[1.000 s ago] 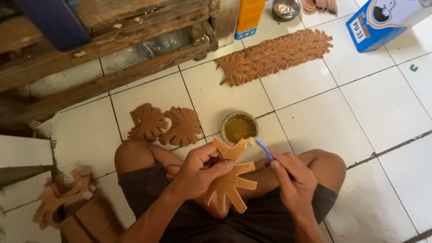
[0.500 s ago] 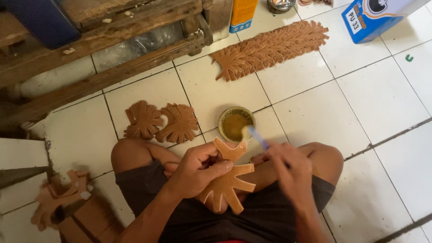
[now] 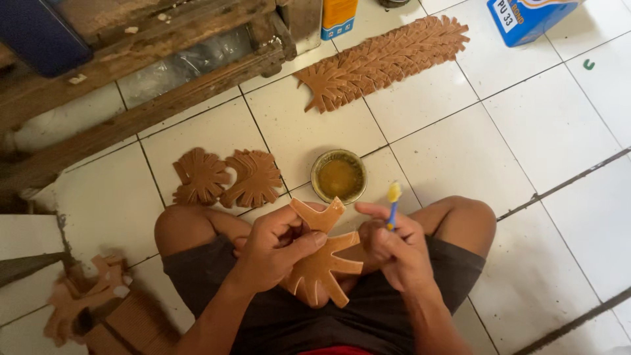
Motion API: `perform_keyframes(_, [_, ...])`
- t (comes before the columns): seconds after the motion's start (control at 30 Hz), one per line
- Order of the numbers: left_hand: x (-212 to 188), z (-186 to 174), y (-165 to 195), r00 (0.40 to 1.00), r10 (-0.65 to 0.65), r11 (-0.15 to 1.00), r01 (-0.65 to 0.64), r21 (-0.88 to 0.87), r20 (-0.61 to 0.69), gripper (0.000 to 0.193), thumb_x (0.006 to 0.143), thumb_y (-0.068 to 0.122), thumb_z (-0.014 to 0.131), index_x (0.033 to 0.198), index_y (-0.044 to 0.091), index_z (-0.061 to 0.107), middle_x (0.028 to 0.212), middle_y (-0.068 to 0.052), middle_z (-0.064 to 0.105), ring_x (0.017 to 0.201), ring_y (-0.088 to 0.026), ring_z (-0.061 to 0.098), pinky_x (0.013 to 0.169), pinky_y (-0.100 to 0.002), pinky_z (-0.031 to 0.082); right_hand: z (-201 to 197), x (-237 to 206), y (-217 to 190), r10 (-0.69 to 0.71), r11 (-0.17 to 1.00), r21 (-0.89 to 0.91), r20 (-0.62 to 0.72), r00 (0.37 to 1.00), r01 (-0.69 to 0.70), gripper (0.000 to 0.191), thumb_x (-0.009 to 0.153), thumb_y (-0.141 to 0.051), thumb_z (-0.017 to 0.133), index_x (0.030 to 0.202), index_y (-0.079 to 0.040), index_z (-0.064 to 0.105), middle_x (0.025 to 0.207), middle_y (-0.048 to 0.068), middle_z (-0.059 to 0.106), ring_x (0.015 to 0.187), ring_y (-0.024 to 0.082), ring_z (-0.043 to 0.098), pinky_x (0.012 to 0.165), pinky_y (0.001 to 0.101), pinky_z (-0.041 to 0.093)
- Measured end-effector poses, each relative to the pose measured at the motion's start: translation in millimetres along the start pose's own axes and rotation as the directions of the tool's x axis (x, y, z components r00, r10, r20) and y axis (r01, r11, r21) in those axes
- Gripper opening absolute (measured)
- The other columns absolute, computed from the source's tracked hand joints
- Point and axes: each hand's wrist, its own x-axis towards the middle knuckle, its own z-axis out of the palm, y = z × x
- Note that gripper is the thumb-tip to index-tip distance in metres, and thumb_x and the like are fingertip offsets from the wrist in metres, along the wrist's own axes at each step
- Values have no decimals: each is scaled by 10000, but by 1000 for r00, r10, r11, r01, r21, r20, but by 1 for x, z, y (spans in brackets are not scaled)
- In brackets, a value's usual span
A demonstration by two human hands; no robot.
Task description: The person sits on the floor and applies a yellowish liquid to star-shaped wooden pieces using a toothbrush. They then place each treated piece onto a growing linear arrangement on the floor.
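White tiled floor (image 3: 460, 151), wooden pallet (image 3: 131, 79) upper left. At lower centre, left hand (image 3: 276, 246) fingers pinch a leaf-shaped cutout (image 3: 322, 263); right hand (image 3: 394, 246) fingers grip a brush (image 3: 393, 204) upright below the glue tin (image 3: 338, 176).

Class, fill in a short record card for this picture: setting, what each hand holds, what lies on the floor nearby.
Setting: a person seated cross-legged on a white tiled floor
Left hand: grips a brown leaf-shaped cutout over the lap
Right hand: holds a small blue-handled brush, bristles up and wet with yellowish stuff
Front of knees: round tin of yellow-brown liquid
Left of tin: two brown leaf cutouts lying flat
Farther off: a long row of overlapped leaf cutouts
Top right: blue box
Top left: wooden frame
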Motion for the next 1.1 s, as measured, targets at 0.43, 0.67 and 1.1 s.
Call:
perform_keyframes(0.43, [0,-6,-15,990,-137,975,133,-179,-10,365,922,15,748,1272,-72,689,951,-69,704,773,-101,582,662,-256,458,-59,3,-54,-481,849,-504,-611,628,160,109,1025,-102,681,1009,-10,626,819,39,617,604,89,490,488,256,338])
perform_keyframes(0.67, [11,16,-12,996,-86,983,87,-162,9,339,933,59,727,1226,-106,685,1044,-58,742,922,-77,668,807,-242,554,-25,-36,-58,-508,688,-704,-296,809,175,231,1047,-98,570,1174,56,687,846,62,648,644,91,498,566,221,380])
perform_keyframes(1.1, [7,23,10,998,-4,997,9,-73,67,357,950,46,698,1274,-100,664,1009,-68,725,896,-80,665,804,-238,560,27,-19,-52,-393,338,-898,137,909,281,221,927,35,652,1135,66,720,796,71,635,704,136,585,627,253,455])
